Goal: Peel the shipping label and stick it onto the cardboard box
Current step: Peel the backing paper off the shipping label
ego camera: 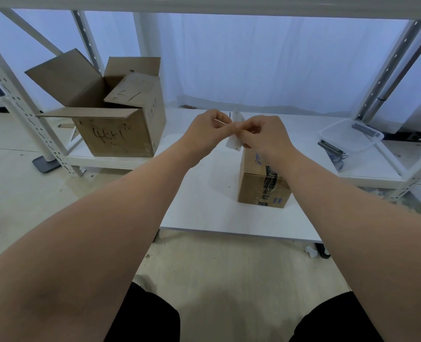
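Observation:
Both my hands are raised together over the white table (pixel 199 208). My left hand (pixel 210 130) and my right hand (pixel 263 134) pinch a small white shipping label (pixel 234 143) between their fingertips; it shows above and below the fingers, partly hidden by them. Just below my right hand stands a small taped cardboard box (pixel 261 186) with blue print, its top mostly hidden by my right wrist. The label is held above the box and apart from it.
A large open cardboard box (pixel 115 134) with handwriting sits at the back left on a low shelf. A clear plastic tray (pixel 352 139) holding dark metal parts lies at the right. White metal rack posts (pixel 19 99) frame both sides. My knees show at the bottom.

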Demonstrator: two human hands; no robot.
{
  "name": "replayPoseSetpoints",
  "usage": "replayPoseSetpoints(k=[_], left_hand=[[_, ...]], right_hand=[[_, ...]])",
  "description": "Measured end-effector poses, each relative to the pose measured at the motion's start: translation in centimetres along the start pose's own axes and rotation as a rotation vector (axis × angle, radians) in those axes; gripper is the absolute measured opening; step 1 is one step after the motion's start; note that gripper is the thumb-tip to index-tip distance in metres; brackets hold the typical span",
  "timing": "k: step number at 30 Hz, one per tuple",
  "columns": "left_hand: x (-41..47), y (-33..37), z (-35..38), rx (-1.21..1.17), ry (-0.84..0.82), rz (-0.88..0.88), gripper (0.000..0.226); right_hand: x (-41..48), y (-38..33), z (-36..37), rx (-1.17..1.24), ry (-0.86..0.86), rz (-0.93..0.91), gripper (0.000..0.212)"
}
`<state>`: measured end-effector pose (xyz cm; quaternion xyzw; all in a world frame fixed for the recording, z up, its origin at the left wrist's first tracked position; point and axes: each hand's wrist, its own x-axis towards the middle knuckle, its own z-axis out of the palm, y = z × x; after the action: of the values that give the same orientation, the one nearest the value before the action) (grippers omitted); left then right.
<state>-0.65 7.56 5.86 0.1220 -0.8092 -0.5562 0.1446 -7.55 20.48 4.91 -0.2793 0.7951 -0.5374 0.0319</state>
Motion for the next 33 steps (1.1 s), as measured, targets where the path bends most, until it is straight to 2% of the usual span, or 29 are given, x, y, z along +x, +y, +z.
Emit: replayPoseSetpoints(k=[3,11,15,18,21,25,30,33], left_hand=[[0.15,-0.18,0.04,0.022,0.024,0.008,0.012],[0.28,-0.44,-0.09,0.018,0.049,0.034,0.006],[0.14,-0.24,-0.05,0.015,0.024,0.068,0.008],[0.21,-0.28,-0.11,0.036,0.021,0.056,0.01],[0.32,-0.34,-0.11,0.029,0.029,0.045,0.009],[0.22,-0.09,-0.07,-0.03,0.015,0.044,0.024],[0.39,-0.42,-0.1,0.013,0.061,0.062,0.012],[0.33,-0.44,-0.25,-0.012,0.033,0.085,0.01]], right_hand=[[-0.01,-0.08,0.18,-0.014,-0.001,-0.006,0.006],[-0.22,-0.76,0.11,0.099,-0.026,0.051,0.011],[-0.14,-0.7,0.05,0.156,0.003,0.05,0.006],[-0.1,-0.53,-0.16,0.129,0.015,0.019,0.011],[-0.07,-0.47,-0.28,0.098,0.029,0.015,0.007],[-0.03,-0.43,-0.1,0.038,0.018,0.001,0.016],[-0.19,-0.68,0.03,0.047,-0.012,0.007,0.018],[-0.21,-0.96,-0.04,0.11,-0.003,0.03,0.021]])
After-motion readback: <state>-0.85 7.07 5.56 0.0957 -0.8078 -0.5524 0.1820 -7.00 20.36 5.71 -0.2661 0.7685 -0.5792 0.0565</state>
